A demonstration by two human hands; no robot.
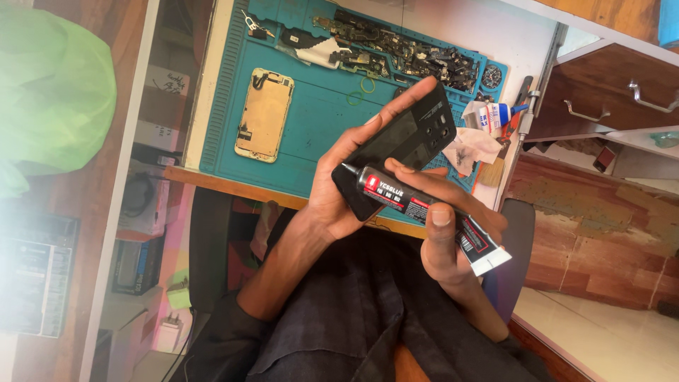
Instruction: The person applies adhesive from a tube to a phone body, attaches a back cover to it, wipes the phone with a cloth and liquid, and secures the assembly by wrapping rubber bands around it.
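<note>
1. Hands first, both raised above the lap, well in front of the desk. Right hand (pixel 453 237) is clenched round a black glue tube (pixel 424 209); thumb on top, fingers wrapped under.
2. Tube's long axis runs from its flat white crimped end at lower right up to a thin nozzle at upper left. Nozzle tip sits at, or just short of, the lower edge of the phone back (pixel 396 145); contact too fine to tell.
3. Left hand (pixel 346 184) grasps the phone back, a dark panel with camera holes near its far end. Thumb lies along the left edge, fingers come round from beneath. Panel's long axis tilts from lower left to upper right, crossing the tube's line at a wide angle.
4. Right hand is nearer the camera; left hand and panel lie just beyond, touching the tube at the near corner.
5. Farther off, blue work mat (pixel 311 134) on the desk. On it, well apart to the left, a gold phone frame (pixel 264 114) lying flat.
6. Along the mat's far edge, a row of small dark parts (pixel 403 49).
7. To the right of the panel, crumpled tissue (pixel 470 148) and a small white bottle (pixel 495 117) with a blue tip.
</note>
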